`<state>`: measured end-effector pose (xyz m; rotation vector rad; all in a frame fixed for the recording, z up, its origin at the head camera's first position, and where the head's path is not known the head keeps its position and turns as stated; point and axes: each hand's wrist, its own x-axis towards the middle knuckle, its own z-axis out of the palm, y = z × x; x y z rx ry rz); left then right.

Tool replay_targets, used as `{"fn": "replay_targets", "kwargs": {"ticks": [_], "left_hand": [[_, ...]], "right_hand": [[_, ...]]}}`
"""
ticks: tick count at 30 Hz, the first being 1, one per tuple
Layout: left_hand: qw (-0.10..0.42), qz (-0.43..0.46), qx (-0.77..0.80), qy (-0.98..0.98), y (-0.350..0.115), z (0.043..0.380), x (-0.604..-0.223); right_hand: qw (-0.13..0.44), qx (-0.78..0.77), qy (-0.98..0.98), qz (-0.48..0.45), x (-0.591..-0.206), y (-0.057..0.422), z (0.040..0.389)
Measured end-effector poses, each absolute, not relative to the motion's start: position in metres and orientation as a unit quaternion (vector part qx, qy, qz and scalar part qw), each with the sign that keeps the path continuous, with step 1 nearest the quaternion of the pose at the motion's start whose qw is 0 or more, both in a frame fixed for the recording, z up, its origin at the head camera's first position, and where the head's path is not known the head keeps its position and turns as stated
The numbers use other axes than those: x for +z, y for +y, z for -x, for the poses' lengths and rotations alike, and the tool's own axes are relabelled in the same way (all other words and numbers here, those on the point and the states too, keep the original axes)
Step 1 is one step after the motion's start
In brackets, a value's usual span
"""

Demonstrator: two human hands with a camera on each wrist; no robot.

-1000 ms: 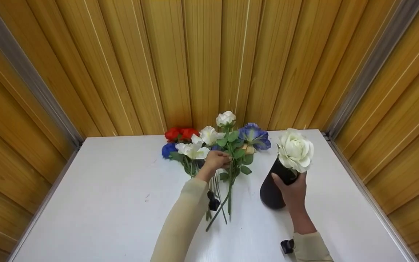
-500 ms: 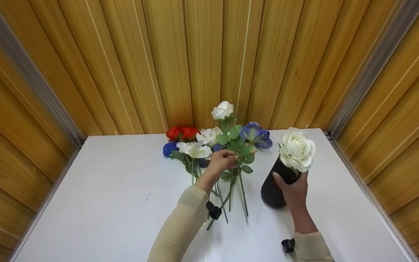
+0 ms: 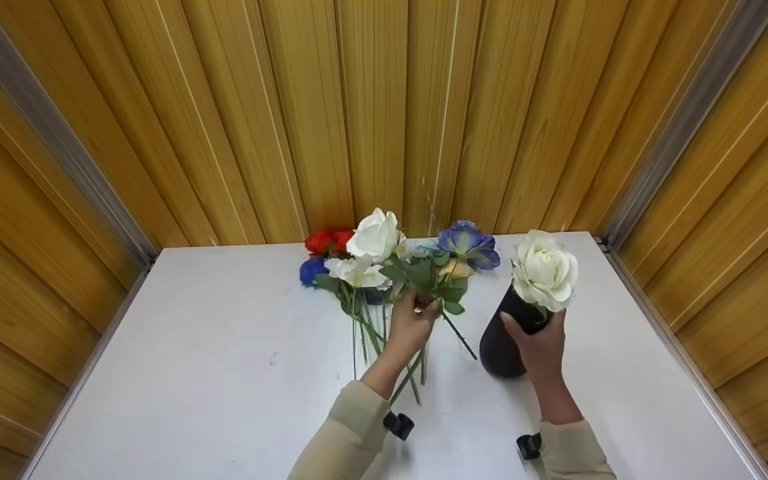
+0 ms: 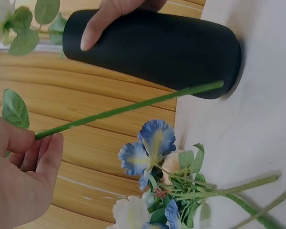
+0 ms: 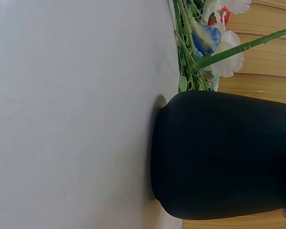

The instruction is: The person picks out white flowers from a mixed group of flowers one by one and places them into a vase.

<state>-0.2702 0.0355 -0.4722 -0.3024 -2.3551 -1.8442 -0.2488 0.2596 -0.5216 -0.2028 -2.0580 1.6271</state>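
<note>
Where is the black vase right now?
In the head view, the black vase sits on the right part of the white table, gripped by the right hand, right of the purple-blue flower.

Bright head view, soft shadows on white table [image 3: 224, 373], vase [image 5: 219, 157] detail seemingly lost in darkness

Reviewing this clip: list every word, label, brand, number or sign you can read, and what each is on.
No readable text in any current view.
Black vase: no lettering on the sides that show.
Faint marks on the white tabletop: too small and blurred to tell whether they are writing.
Black device at the left wrist: too small to make out any print.
</note>
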Motion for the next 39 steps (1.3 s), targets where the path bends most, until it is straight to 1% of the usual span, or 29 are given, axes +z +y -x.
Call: {"fn": "replay_targets", "kwargs": {"ticks": [3, 6, 12, 16, 21, 24, 25, 33, 37, 39], "left_hand": [[0.070, 0.107, -0.619, -0.775, 0.036, 0.259, -0.474], [0.084, 0.116, -0.633, -0.761, 0.035, 0.249, -0.476], [0.147, 0.133, -0.635, -0.746, 0.024, 0.227, -0.469], [0.207, 0.159, -0.640, -0.722, 0.019, 0.211, -0.452], [0.320, 0.254, -0.624, -0.666, 0.021, 0.199, -0.429], [0.372, 0.299, -0.595, -0.647, 0.027, 0.198, -0.419], [0.380, 0.306, -0.589, -0.644, 0.029, 0.198, -0.416], [0.370, 0.349, -0.589, -0.628, 0.047, 0.199, -0.408], [0.384, 0.348, -0.570, -0.638, 0.054, 0.201, -0.408], [0.378, 0.345, -0.571, -0.642, 0.057, 0.203, -0.407]], "right_hand": [[0.252, 0.600, -0.756, 0.074, -0.521, 0.259, 0.250], [0.251, 0.596, -0.759, 0.079, -0.521, 0.259, 0.251], [0.256, 0.593, -0.758, 0.086, -0.522, 0.256, 0.251], [0.253, 0.592, -0.761, 0.086, -0.522, 0.258, 0.250], [0.254, 0.595, -0.759, 0.080, -0.519, 0.262, 0.249], [0.258, 0.594, -0.758, 0.080, -0.518, 0.264, 0.248], [0.259, 0.593, -0.758, 0.082, -0.518, 0.264, 0.248], [0.249, 0.605, -0.750, 0.094, -0.519, 0.263, 0.245], [0.252, 0.603, -0.750, 0.099, -0.518, 0.262, 0.243], [0.253, 0.601, -0.751, 0.100, -0.518, 0.263, 0.243]]}}
